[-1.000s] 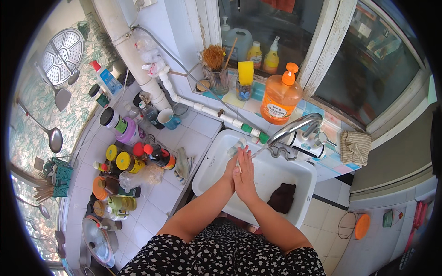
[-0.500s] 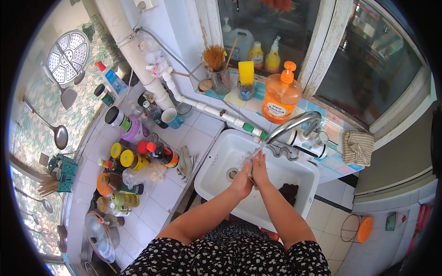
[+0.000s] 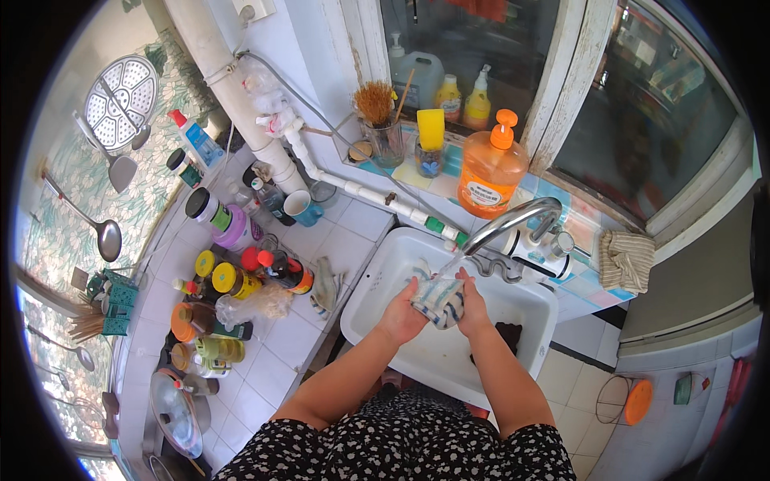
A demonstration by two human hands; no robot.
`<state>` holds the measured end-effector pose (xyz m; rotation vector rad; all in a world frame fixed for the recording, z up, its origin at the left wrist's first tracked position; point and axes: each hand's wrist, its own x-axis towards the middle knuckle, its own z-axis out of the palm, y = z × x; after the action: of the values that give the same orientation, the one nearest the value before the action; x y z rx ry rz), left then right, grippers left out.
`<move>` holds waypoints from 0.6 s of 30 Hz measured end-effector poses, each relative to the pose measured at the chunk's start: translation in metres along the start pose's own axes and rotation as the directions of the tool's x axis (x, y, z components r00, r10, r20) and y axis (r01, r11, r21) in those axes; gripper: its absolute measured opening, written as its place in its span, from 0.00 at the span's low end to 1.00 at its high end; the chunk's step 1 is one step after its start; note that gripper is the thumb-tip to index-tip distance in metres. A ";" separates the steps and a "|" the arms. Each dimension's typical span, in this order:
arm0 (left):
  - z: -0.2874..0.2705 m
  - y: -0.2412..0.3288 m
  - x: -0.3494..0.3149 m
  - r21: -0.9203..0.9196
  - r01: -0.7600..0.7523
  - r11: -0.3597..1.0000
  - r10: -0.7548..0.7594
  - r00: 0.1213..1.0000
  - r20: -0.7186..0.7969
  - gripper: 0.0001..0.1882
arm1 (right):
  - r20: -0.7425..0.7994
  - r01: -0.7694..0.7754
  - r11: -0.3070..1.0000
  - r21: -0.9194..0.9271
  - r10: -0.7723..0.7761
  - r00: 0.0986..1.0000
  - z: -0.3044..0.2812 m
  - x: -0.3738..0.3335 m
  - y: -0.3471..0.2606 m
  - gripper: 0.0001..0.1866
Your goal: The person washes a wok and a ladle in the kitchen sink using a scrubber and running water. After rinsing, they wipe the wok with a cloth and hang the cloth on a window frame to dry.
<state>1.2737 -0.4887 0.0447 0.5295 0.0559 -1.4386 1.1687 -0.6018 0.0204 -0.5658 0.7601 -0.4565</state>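
A striped white, grey and blue cloth is spread between my two hands over the white sink. My left hand grips its left side, and my right hand has hold of its right edge. Water runs from the curved chrome faucet onto the cloth's upper part. The fingertips of both hands are partly hidden behind the fabric. A dark brown cloth lies in the sink basin, just right of my right forearm.
An orange pump bottle stands on the tiled ledge behind the sink, left of the faucet. A folded striped cloth hangs at the ledge's right end. Bottles and jars crowd the left counter, near a grey rag. A white pipe runs behind the sink.
My hands were pressed together with the cloth mostly hidden between them. They have moved apart, and the cloth is now opened out between them under the faucet.
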 end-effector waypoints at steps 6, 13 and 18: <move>-0.022 0.009 0.020 -0.014 -0.108 0.994 0.102 0.968 -0.229 0.27 | 0.318 0.325 0.825 -0.462 -0.188 0.929 0.044 -0.031 0.028 0.28; 0.015 -0.022 0.001 0.314 0.085 0.945 -0.022 0.980 -0.200 0.27 | -0.002 0.051 0.969 -0.241 -0.053 0.999 0.022 0.007 0.006 0.25; -0.024 0.003 0.010 0.251 0.074 0.965 -0.014 0.972 -0.234 0.25 | -0.141 -0.050 0.954 0.295 0.096 0.985 -0.005 0.002 0.014 0.26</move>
<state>1.2846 -0.4883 0.0209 0.9151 0.0662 -1.4306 1.1690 -0.5941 0.0076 -0.2273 0.8406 -0.5366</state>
